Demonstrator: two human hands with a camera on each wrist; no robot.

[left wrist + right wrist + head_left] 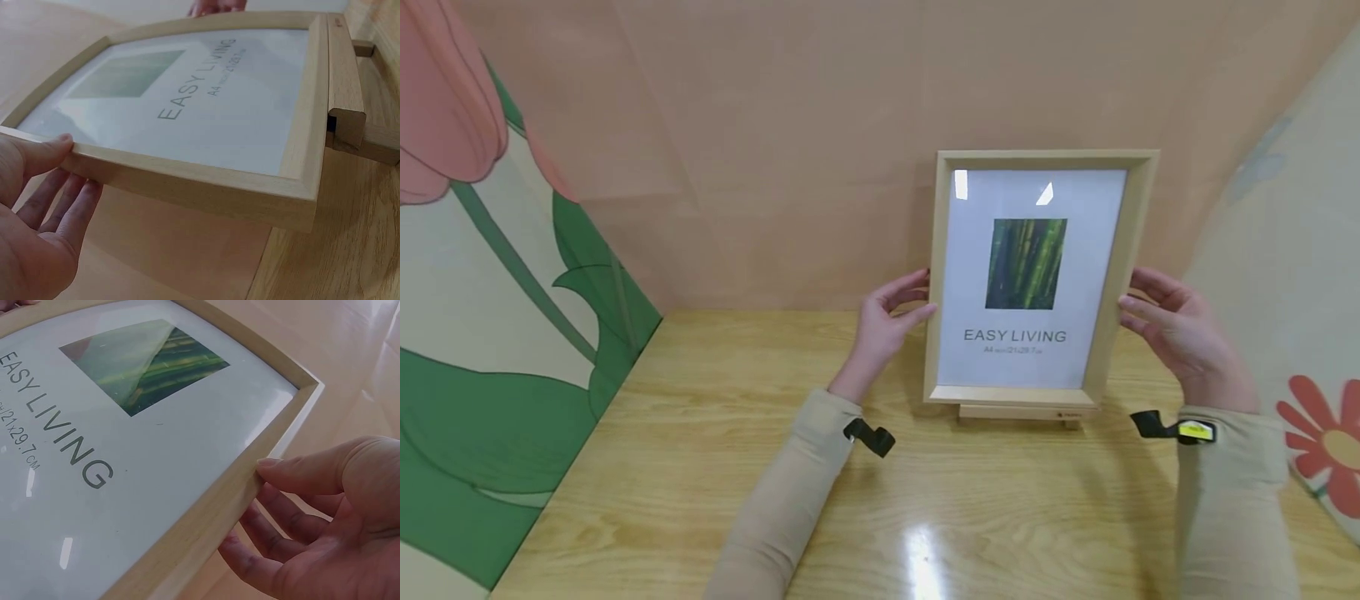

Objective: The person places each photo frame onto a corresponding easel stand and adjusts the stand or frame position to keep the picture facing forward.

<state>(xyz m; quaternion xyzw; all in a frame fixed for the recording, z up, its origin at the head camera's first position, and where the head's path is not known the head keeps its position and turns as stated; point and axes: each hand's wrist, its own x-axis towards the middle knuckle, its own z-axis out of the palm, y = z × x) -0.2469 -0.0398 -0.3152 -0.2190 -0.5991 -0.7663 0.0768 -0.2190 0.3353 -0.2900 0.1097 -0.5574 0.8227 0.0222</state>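
A light wooden picture frame (1028, 275) stands nearly upright at the back right of the table, tilted slightly back. Behind its glazing is a white sheet with a green bamboo picture and the words "EASY LIVING". Its bottom edge is at the ledge of a small wooden stand (1022, 412), mostly hidden behind it. My left hand (883, 329) holds the frame's left side, thumb (53, 153) on the front edge and fingers behind. On the opposite side, my right hand (1187, 333) pinches the edge, its thumb (306, 472) at the front and fingertips partly hidden behind.
The wood-grain table (715, 450) runs back to a plain pinkish cloth backdrop (790, 150). A panel with a large tulip print (482, 275) borders the left, and a flower-printed panel (1315, 275) borders the right. Black straps hang at both wrists.
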